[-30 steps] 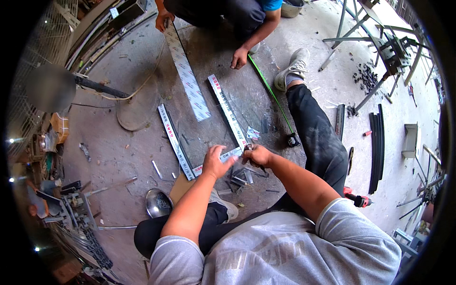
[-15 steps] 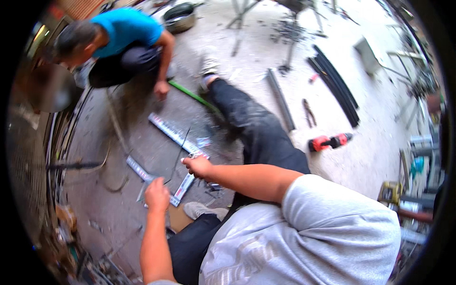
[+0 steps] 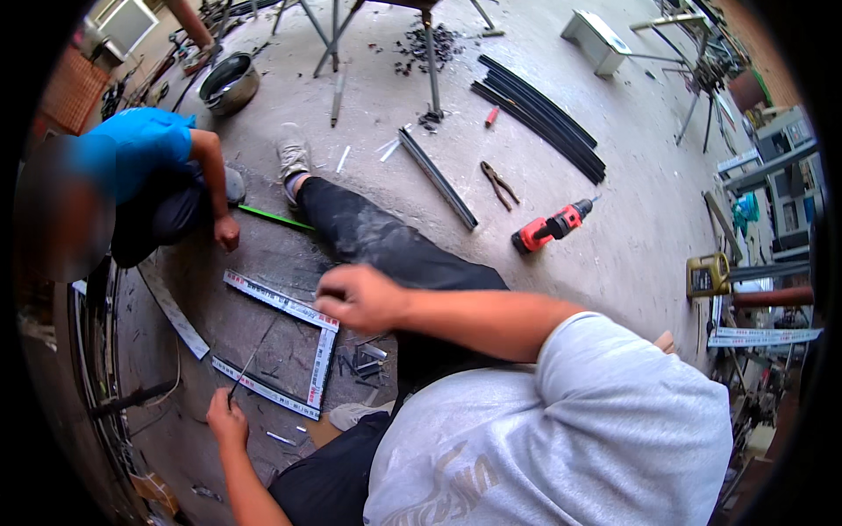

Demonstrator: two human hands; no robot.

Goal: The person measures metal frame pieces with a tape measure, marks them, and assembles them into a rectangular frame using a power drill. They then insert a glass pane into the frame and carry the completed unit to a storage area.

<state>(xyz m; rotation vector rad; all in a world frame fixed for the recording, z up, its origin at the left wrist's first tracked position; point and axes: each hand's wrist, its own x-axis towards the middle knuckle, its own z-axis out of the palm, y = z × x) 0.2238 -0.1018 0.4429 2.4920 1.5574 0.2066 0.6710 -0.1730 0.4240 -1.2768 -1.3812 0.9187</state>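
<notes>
My left hand (image 3: 228, 419), low on the left, is closed on the lower end of a thin dark strip (image 3: 254, 355). The strip slants up over the inside of a U-shaped frame (image 3: 319, 373), whose three film-covered profile pieces lie on the floor. My right hand (image 3: 358, 298) is above the frame's upper right corner with its fingers curled in. Anything inside those fingers is hidden from view. Dark scraps (image 3: 361, 359) and short offcuts lie beside the frame.
A person in a blue shirt (image 3: 145, 145) squats at the left, near a green strip (image 3: 276, 217). Right of my outstretched leg (image 3: 386, 228) lie a grey profile (image 3: 438, 180), pliers (image 3: 500, 184), a red drill (image 3: 553, 226) and long black strips (image 3: 544, 118). A metal pot (image 3: 230, 85) stands farther back.
My view has turned, shifting the floor items leftward. My hands are farther apart, the left lower and nearer me. The shiny thing earlier visible at my right fingers no longer shows.
</notes>
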